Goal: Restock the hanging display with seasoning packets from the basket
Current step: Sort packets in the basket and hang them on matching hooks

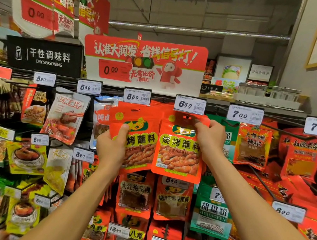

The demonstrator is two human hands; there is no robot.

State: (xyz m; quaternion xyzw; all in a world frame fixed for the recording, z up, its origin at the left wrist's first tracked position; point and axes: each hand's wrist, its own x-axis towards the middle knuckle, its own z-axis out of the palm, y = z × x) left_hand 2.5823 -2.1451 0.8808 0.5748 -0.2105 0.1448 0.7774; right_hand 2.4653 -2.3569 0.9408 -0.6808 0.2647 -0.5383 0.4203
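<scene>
The right hand (209, 136) pinches the top corner of a red packet (180, 149) beside its punched hole, lifted to the peg under the 6.30 tag (190, 104), probably so the hole can be lined up with the peg tip. The left hand (112, 144) has its fingers curled round a spare packet (141, 137) of the same kind, thumb across its front, held just beside the first and ready to go next. The basket is out of view.
</scene>
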